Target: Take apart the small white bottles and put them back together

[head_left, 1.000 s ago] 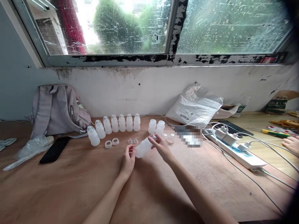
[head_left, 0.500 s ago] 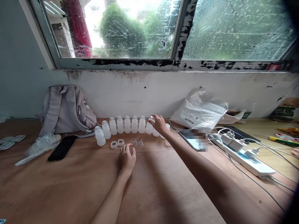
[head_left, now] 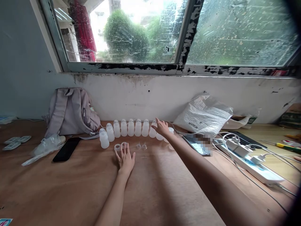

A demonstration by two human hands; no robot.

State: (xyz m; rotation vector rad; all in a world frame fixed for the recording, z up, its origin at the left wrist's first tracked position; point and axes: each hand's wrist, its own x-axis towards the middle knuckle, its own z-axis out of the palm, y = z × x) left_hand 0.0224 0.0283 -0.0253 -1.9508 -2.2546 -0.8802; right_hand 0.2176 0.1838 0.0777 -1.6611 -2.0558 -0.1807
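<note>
Several frosted white small bottles (head_left: 131, 129) stand upright in a curved row near the wall. My right hand (head_left: 162, 128) is over the right part of the row, thumb and index finger spread apart, beside the top of one bottle (head_left: 152, 133). It partly hides the bottles behind it. My left hand (head_left: 126, 160) lies on the table with fingers spread. Its fingertips reach two white rings, the left ring (head_left: 117, 147) and another partly covered by the fingers. Two small clear nipple-like pieces (head_left: 144, 146) rest to the right of that hand.
At the left are a backpack (head_left: 72, 113), a crumpled plastic bag (head_left: 48, 145) and a black phone (head_left: 66, 150). A silvery bag (head_left: 204, 114), another phone (head_left: 196, 144) and a power strip (head_left: 263, 171) with cables are at the right.
My right hand's fingers have come off the bottle top and spread. My left hand has moved left and opened flatter, now over the rings. The view has shifted slightly.
</note>
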